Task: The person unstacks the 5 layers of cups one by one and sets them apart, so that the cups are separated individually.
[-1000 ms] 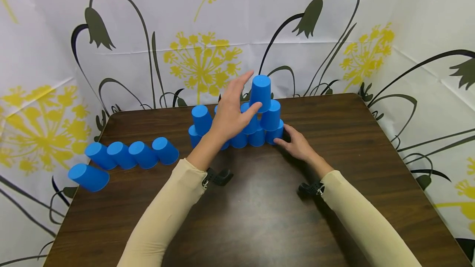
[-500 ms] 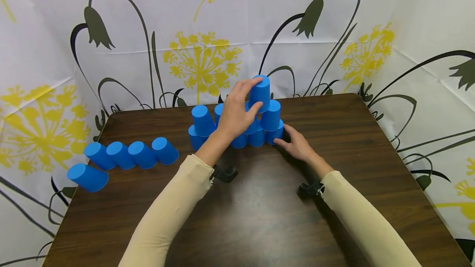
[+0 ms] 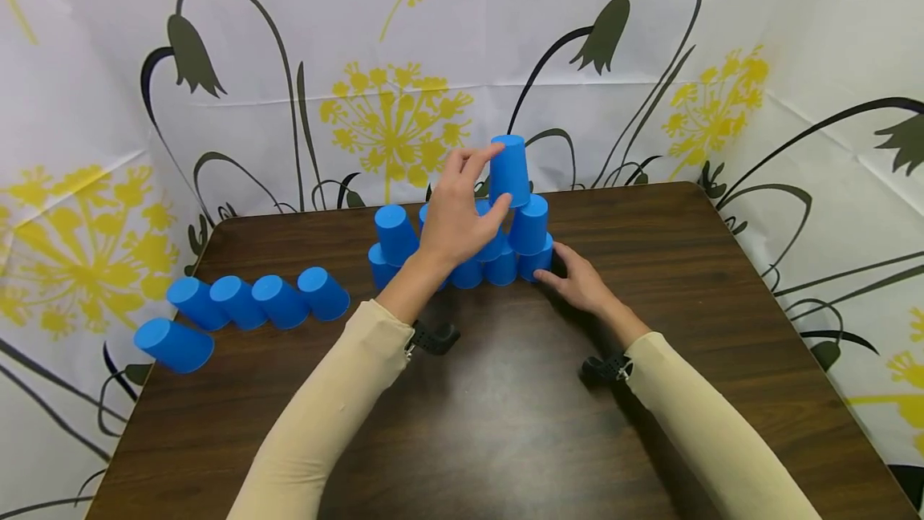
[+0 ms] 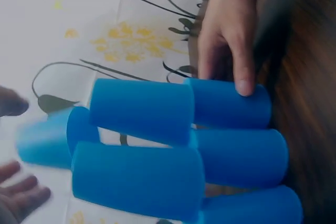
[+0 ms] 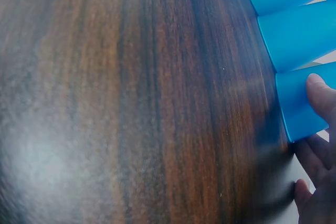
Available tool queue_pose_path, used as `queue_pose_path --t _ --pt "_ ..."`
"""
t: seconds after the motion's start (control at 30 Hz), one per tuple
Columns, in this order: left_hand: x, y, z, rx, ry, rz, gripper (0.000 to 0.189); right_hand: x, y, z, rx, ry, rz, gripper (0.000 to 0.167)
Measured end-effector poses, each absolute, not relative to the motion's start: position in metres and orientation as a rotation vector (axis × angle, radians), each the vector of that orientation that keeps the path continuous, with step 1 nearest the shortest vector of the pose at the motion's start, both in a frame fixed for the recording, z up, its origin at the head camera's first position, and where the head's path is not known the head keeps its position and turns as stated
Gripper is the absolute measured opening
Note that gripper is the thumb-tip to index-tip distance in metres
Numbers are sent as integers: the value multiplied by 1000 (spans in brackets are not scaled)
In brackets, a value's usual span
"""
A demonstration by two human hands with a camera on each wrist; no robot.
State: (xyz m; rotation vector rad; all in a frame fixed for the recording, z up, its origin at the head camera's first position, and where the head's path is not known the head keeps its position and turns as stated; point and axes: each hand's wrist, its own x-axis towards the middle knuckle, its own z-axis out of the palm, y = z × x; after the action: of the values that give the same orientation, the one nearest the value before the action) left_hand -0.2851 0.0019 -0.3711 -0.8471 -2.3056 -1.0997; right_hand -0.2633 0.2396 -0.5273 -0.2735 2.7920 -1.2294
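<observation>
A stack of upside-down blue cups stands near the table's back edge. My left hand [image 3: 459,215] holds the top cup [image 3: 514,171] between thumb and fingers, slightly above the second-row cup [image 3: 530,227] at the right end. In the left wrist view, this held cup [image 4: 44,137] looks blurred and tilted; its fingertip contact is unclear there. My right hand [image 3: 583,283] holds the bottom-row end cup [image 3: 536,263], thumb in front and fingers around its right side. The right wrist view shows that thumb on the cup [image 5: 296,106]. My left hand hides part of the stack.
Several blue cups stand upside down in a row [image 3: 277,303] on the left, with one more cup [image 3: 175,345] nearer me. The brown wooden table [image 3: 505,424] meets a white flower-printed cloth [image 3: 447,22] behind. Black straps circle both wrists.
My left hand has moved from beside the top cup onto it, and the cup is now slightly higher. My right hand has stayed at the bottom-row end cup.
</observation>
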Motion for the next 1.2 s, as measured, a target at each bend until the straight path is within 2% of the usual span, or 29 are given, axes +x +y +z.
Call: queue_pose_path --t 0.1,0.3,0.5,1.2 --pt "-290 10 -367 -806 -2479 -994 60 -264 240 -527 -285 2794 -1234 67" --pt "-297 14 -370 -777 -2676 -887 42 -263 240 -529 -292 2794 -1245 66" --pt "-300 2 -371 -801 -2601 -945 36 -266 240 -529 -300 2802 -1255 65" --pt "-309 2 -361 -778 -2756 -837 38 -266 244 -527 -311 2804 -1234 66"
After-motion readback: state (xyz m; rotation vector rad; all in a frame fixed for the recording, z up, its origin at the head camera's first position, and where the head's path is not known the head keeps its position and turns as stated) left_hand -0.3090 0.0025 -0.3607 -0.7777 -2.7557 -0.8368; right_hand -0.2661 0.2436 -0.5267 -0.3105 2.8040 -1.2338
